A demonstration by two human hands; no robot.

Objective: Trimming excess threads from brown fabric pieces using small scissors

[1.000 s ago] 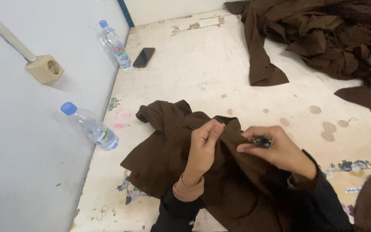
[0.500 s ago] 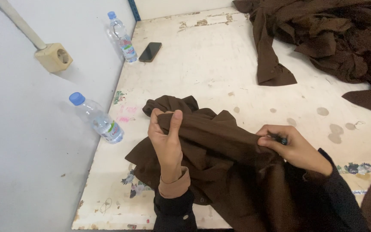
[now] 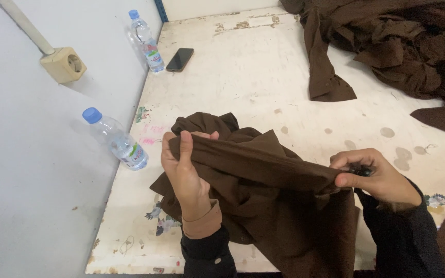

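The person's left hand point(image 3: 184, 172) is closed on one end of a folded edge of a brown garment point(image 3: 263, 206), thumb on the near side and fingers wrapped over the top. The right hand point(image 3: 374, 177) pinches the other end of that edge and also grips a small dark tool point(image 3: 360, 169), too hidden to name. The hands stand well apart, with the fold drawn into a straight band between them. The rest of the garment hangs down and bunches on the near part of the white, stained worktop point(image 3: 263, 77).

To do this well, the pull should stay even from both ends, so that the edge lies flat and any seam or loose thread shows plainly. The tool's tip is best kept pointing away from the left fingers, and the loose cloth below kept out from under the stretched band.

A clear plastic bottle point(image 3: 117, 140) with a blue cap and a pale label bearing a red and green patch lies tilted at the worktop's left edge, against the grey wall. A second like bottle point(image 3: 147, 44) stands upright at the far left, and a dark phone point(image 3: 180, 59) lies flat just beside it. A beige socket box point(image 3: 63, 64) sits on the wall. A heap of brown cloth point(image 3: 403, 46) fills the far right. Small coloured stickers point(image 3: 441, 198) mark the worktop near the right wrist.
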